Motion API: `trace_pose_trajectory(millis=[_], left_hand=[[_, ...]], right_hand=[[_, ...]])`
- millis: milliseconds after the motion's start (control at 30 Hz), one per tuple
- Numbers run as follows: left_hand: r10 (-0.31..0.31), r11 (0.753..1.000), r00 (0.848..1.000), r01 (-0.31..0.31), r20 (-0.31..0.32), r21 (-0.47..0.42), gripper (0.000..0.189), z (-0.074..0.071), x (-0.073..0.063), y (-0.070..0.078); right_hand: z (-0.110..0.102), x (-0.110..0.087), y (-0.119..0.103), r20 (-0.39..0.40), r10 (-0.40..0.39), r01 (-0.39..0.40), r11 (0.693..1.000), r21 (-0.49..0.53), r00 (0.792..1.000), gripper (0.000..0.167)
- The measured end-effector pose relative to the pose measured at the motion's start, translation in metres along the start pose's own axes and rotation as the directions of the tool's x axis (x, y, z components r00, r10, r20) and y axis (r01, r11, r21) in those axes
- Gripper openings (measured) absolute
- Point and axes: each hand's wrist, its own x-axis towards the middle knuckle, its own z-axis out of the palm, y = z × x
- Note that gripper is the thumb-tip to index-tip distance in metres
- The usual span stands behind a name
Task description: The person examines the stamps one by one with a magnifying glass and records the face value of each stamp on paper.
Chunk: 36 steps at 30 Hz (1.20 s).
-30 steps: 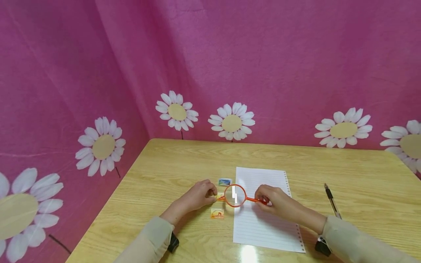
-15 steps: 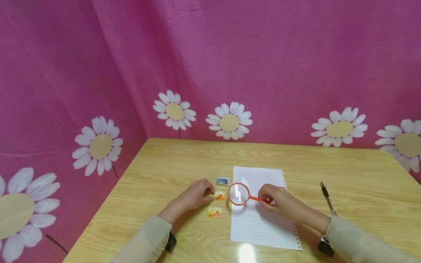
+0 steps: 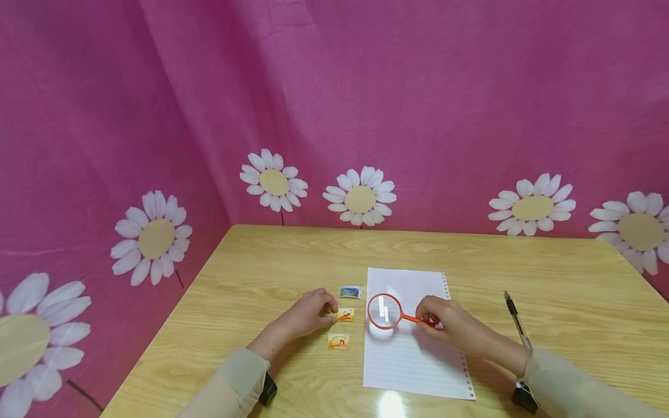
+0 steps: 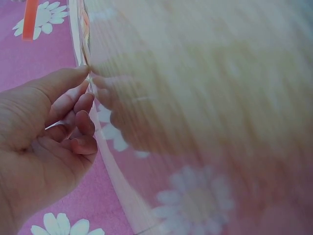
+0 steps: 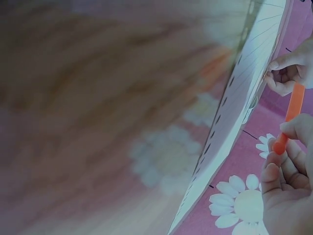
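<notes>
My right hand (image 3: 452, 322) pinches the red-orange handle of a round magnifying glass (image 3: 411, 319), its lens above the left part of a lined sheet of paper (image 3: 413, 366). The handle (image 5: 295, 102) shows end-on between thumb and fingers in the right wrist view. My left hand (image 3: 308, 313) pinches the left edge of a small yellow-and-red postage stamp (image 3: 345, 314) lying on the table; thumb and forefinger meet close at the tabletop in the left wrist view. A blue-green stamp (image 3: 351, 292) lies beyond it, an orange-yellow one (image 3: 338, 342) nearer to me.
A black-capped clear pen (image 3: 514, 313) lies right of the paper, partly hidden by my right sleeve (image 3: 554, 371). The wooden table (image 3: 272, 249) ends at a pink cloth (image 3: 418, 104) with white daisies, behind and on the left.
My right hand has moved the magnifying glass to the right, off the middle stamp and over the paper. My left hand stays at that stamp. The view has shifted slightly.
</notes>
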Motion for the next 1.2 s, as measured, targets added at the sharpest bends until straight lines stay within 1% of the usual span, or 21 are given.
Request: trace_pose_trajectory(millis=[267, 533, 733, 967, 1200], left_hand=[[-0.023, 1.0, 1.0, 0.023, 0.014, 0.003, 0.012, -0.001, -0.001, 0.001], [0.003, 1.0, 1.0, -0.003, 0.003, 0.008, 0.012, 0.001, -0.001, 0.0], [0.009, 1.0, 1.0, -0.009, 0.002, 0.003, 0.012, -0.001, -0.002, 0.001], [0.016, 1.0, 1.0, -0.015, -0.007, 0.012, 0.012, -0.001, -0.002, 0.0], [0.008, 1.0, 1.0, -0.008, -0.009, 0.006, 0.012, -0.001, -0.002, 0.003]], right_hand=[[-0.005, -0.007, 0.002, -0.01, -0.002, 0.001, 1.0, -0.022, 1.0, 0.028], [-0.009, -0.013, 0.004, -0.003, 0.033, -0.033, 0.999, -0.027, 0.999, 0.028], [-0.012, -0.018, 0.008, -0.024, 0.003, -0.004, 0.999, -0.038, 1.0, 0.029], [-0.018, -0.026, 0.01, -0.011, 0.056, -0.057, 0.997, -0.048, 0.998, 0.028], [-0.023, -0.032, 0.012, -0.033, 0.035, -0.037, 0.997, -0.062, 0.999, 0.029]])
